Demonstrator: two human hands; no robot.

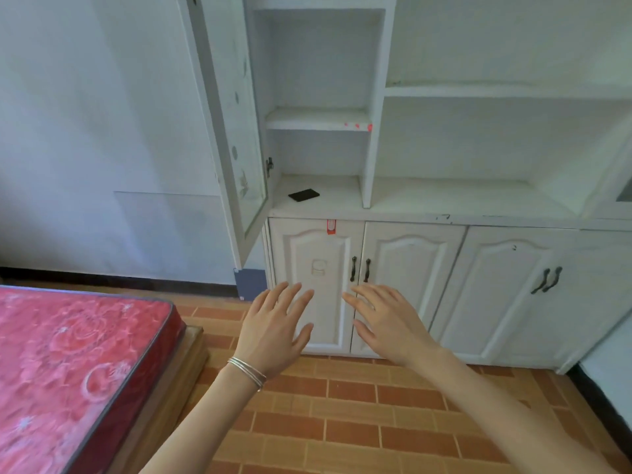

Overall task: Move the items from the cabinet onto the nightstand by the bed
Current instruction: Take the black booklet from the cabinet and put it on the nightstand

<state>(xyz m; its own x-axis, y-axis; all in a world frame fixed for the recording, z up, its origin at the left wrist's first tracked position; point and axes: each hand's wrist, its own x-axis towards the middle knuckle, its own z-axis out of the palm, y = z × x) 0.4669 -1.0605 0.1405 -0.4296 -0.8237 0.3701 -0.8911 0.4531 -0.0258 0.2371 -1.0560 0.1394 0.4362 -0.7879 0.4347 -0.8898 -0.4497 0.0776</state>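
A flat black rectangular item lies on the lowest shelf of the white cabinet, just inside its open glass door. The shelves above it hold nothing that I can see. My left hand, with thin bangles on the wrist, and my right hand are stretched out side by side in front of the lower cabinet doors, fingers straight and spread, holding nothing. Both hands are well below the black item. No nightstand is in view.
A bed with a red patterned mattress on a wooden frame fills the lower left. The floor is orange-brown tile. Closed lower doors carry dark handles. A second glass door edge shows at far right.
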